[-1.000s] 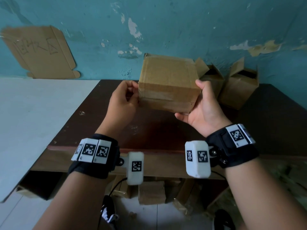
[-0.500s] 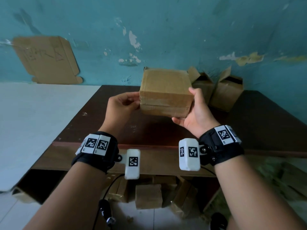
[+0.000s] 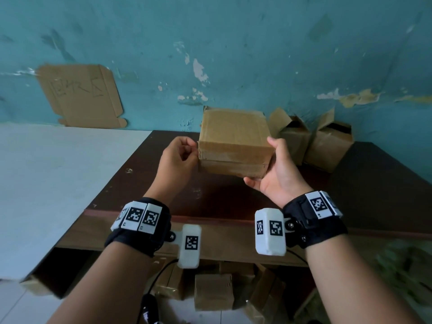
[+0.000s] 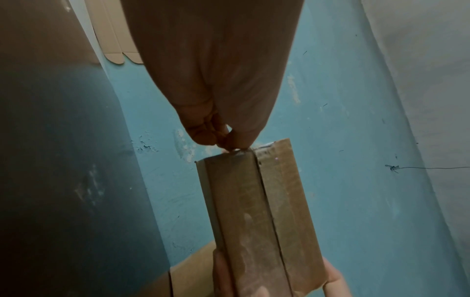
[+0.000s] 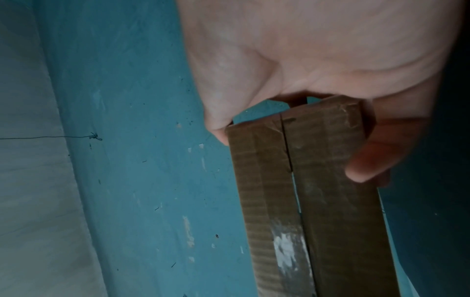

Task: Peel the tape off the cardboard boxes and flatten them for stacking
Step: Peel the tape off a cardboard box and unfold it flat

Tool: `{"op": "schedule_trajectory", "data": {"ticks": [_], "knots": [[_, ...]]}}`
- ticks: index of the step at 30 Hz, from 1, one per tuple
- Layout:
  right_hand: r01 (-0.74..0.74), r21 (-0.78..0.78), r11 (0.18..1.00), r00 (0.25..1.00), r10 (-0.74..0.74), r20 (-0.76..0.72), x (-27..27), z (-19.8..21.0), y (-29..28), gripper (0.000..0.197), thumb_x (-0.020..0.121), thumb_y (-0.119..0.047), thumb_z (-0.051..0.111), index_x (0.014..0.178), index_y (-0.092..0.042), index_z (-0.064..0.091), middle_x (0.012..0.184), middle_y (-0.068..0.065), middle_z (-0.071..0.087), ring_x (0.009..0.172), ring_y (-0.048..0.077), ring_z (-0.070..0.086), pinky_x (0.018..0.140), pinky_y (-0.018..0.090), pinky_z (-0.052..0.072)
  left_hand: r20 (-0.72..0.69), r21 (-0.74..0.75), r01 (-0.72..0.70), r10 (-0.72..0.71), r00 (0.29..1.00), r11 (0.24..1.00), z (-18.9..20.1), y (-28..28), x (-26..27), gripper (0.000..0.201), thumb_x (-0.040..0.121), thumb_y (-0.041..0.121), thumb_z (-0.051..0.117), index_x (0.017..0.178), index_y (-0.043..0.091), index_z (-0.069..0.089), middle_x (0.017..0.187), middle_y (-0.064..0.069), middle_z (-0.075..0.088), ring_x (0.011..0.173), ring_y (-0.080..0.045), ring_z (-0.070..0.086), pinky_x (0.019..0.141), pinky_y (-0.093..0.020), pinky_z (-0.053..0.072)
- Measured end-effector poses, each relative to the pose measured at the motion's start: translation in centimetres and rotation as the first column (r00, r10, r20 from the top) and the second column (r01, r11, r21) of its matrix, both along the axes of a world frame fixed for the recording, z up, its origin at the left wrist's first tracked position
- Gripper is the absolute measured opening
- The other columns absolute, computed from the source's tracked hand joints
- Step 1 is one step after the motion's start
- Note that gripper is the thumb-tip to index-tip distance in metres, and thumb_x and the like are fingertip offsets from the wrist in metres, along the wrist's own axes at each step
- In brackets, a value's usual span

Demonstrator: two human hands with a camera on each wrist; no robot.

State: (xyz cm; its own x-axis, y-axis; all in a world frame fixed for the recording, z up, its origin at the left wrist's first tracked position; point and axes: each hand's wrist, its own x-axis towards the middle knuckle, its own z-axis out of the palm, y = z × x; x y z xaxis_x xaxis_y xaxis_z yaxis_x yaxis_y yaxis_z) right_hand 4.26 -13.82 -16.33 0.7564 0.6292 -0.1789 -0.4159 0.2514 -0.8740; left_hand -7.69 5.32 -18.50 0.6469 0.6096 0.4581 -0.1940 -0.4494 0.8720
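Observation:
A closed brown cardboard box (image 3: 233, 139) is held up above the dark brown table (image 3: 210, 197). My right hand (image 3: 278, 174) grips its right end, thumb on top and fingers underneath; the right wrist view shows the fingers (image 5: 366, 166) wrapped round the box (image 5: 318, 201). Clear tape (image 3: 233, 157) runs along the seam of the near face. My left hand (image 3: 180, 157) is at the box's left edge. In the left wrist view its thumb and fingertips (image 4: 229, 140) pinch the tape end at the corner of the box (image 4: 254, 211).
Two open cardboard boxes (image 3: 294, 136) (image 3: 329, 146) stand at the table's back right against the peeling blue wall. A flattened cardboard sheet (image 3: 81, 97) leans on the wall at the left, above a white surface (image 3: 58, 183). More boxes (image 3: 212, 293) lie under the table.
The box has tipped so its top faces me more. My left hand has closed from a loose curl beside the box into a pinch at its left edge. The right hand keeps its grip.

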Motion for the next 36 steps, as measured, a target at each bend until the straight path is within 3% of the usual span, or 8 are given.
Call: {"op": "schedule_trajectory", "data": {"ticks": [5, 8, 12, 15, 19, 25, 31, 36], "knots": [[0.042, 0.003, 0.999, 0.999, -0.042, -0.010, -0.1, 0.3, -0.2, 0.059, 0.088, -0.062, 0.056, 0.130, -0.021, 0.062, 0.119, 0.011, 0.068, 0.106, 0.029, 0.064, 0.063, 0.032, 0.052, -0.008, -0.013, 0.083, -0.084, 0.996, 0.996, 0.3, 0.0, -0.1, 0.023, 0.100, -0.002, 0.055, 0.094, 0.020, 0.056, 0.074, 0.007, 0.062, 0.063, -0.010, 0.054, 0.062, -0.028, 0.046], [0.108, -0.007, 0.994, 0.994, -0.109, -0.009, 0.2, 0.6, -0.9, 0.056, 0.089, -0.062, 0.054, 0.127, -0.023, 0.063, 0.112, 0.007, 0.070, 0.098, 0.026, 0.066, 0.055, 0.028, 0.044, -0.008, 0.007, 0.115, -0.115, 0.993, 0.993, 0.6, -0.1, -0.3, 0.022, 0.100, 0.000, 0.056, 0.100, 0.021, 0.060, 0.069, 0.015, 0.061, 0.067, -0.011, 0.051, 0.065, -0.031, 0.044], [0.069, -0.014, 0.998, 0.998, -0.069, 0.011, 0.3, 1.1, -1.4, 0.060, 0.089, -0.064, 0.051, 0.132, -0.024, 0.060, 0.111, 0.007, 0.071, 0.094, 0.026, 0.068, 0.051, 0.026, 0.035, 0.007, 0.080, 0.128, -0.129, 0.992, 0.989, 0.9, -0.3, -0.6, 0.033, 0.098, 0.002, 0.059, 0.121, 0.025, 0.067, 0.078, 0.016, 0.064, 0.076, -0.008, 0.058, 0.075, -0.035, 0.049], [0.042, -0.020, 0.999, 0.999, -0.042, 0.025, -0.1, 1.2, -1.0, 0.062, 0.090, -0.064, 0.049, 0.134, -0.022, 0.060, 0.110, 0.008, 0.071, 0.095, 0.027, 0.068, 0.051, 0.026, 0.039, 0.023, 0.058, 0.113, -0.114, 0.993, 0.992, 1.0, -0.3, -0.8, 0.035, 0.097, 0.014, 0.061, 0.129, 0.018, 0.071, 0.094, 0.006, 0.075, 0.088, -0.013, 0.067, 0.087, -0.042, 0.056], [0.041, -0.011, 0.999, 0.999, -0.041, 0.003, -0.1, 1.2, -1.0, 0.063, 0.090, -0.064, 0.048, 0.134, -0.020, 0.060, 0.114, 0.010, 0.070, 0.097, 0.030, 0.069, 0.053, 0.027, 0.043, 0.084, 0.056, 0.063, -0.068, 0.994, 0.996, 1.2, -0.6, -1.0, 0.025, 0.097, 0.008, 0.067, 0.121, 0.006, 0.074, 0.110, -0.003, 0.078, 0.100, -0.014, 0.074, 0.090, -0.034, 0.061], [0.016, -0.018, 1.000, 1.000, -0.016, -0.004, -0.4, 1.2, -0.9, 0.063, 0.092, -0.064, 0.046, 0.134, -0.020, 0.061, 0.112, 0.010, 0.071, 0.093, 0.027, 0.068, 0.054, 0.028, 0.042, 0.136, -0.003, 0.015, -0.014, 0.991, 1.000, 1.3, -0.4, -0.7, 0.010, 0.092, 0.005, 0.073, 0.099, 0.008, 0.079, 0.089, -0.004, 0.079, 0.082, -0.016, 0.076, 0.082, -0.034, 0.064], [0.019, 0.003, 1.000, 0.999, -0.019, -0.030, -0.3, 0.9, -0.5, 0.064, 0.091, -0.063, 0.048, 0.134, -0.017, 0.060, 0.117, 0.013, 0.068, 0.098, 0.029, 0.065, 0.062, 0.032, 0.048, 0.021, 0.179, -0.048, 0.045, 0.999, 0.983, 1.0, -0.3, -0.2, 0.023, 0.098, 0.009, 0.064, 0.082, 0.025, 0.067, 0.076, 0.005, 0.070, 0.075, -0.020, 0.069, 0.077, -0.044, 0.059], [0.071, 0.051, 0.996, 0.996, -0.068, -0.062, 0.4, 1.0, -0.6, 0.061, 0.090, -0.061, 0.052, 0.132, -0.018, 0.060, 0.132, 0.016, 0.066, 0.104, 0.030, 0.065, 0.066, 0.033, 0.051, -0.002, 0.162, 0.081, -0.081, 0.997, 0.984, 1.5, -1.1, -0.6, 0.023, 0.101, 0.006, 0.055, 0.081, 0.015, 0.061, 0.071, 0.007, 0.062, 0.071, -0.011, 0.057, 0.074, -0.034, 0.047]]}}
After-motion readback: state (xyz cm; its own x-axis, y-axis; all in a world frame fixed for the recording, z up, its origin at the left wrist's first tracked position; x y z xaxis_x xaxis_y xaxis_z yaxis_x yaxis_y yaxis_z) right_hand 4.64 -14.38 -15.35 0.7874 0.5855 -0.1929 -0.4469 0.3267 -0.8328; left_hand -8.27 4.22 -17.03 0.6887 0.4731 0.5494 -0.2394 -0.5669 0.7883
